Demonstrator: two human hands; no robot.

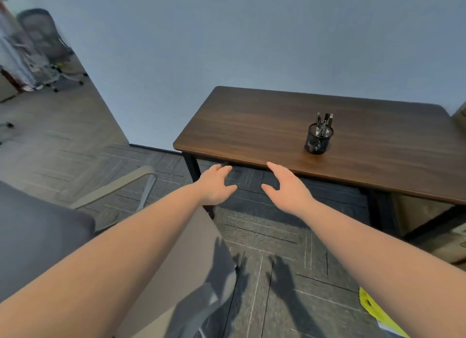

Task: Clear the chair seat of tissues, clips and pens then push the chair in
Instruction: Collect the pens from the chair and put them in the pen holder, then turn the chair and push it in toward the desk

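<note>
The chair's grey seat (37,226) fills the lower left, with beige armrests (118,184) beside it; the part of the seat that shows carries nothing. My left hand (216,184) and my right hand (287,186) hover empty above the carpet, fingers spread, just in front of the brown wooden desk (252,126). A black mesh pen holder (318,139) with several pens stands on the desk to the right of my hands. My left forearm crosses over the nearer armrest (191,257).
A black desk leg (192,167) stands just left of my left hand. Another office chair (48,48) is far back left. A yellow object (375,312) lies on the carpet at lower right. A cardboard box (423,219) sits under the desk's right side.
</note>
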